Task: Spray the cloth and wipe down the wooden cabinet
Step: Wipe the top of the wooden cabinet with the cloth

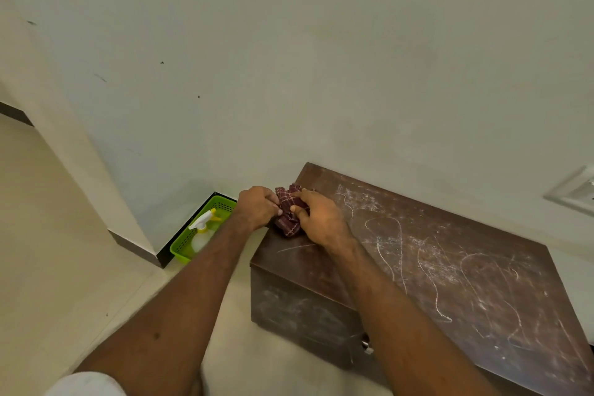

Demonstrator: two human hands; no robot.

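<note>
Maroon cloth (288, 223) in left hand (257, 207), right hand (323, 220); cabinet (466, 283) scrawls illegible.

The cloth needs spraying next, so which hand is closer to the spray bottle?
Left. The left hand grips the cloth at the cabinet's corner, just right of the spray bottle in the basket; the right hand holds the cloth's far side, farther away.

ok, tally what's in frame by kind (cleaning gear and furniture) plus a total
cloth: 1
spray bottle: 1
green basket: 1
wooden cabinet: 1
Total: 4
</note>
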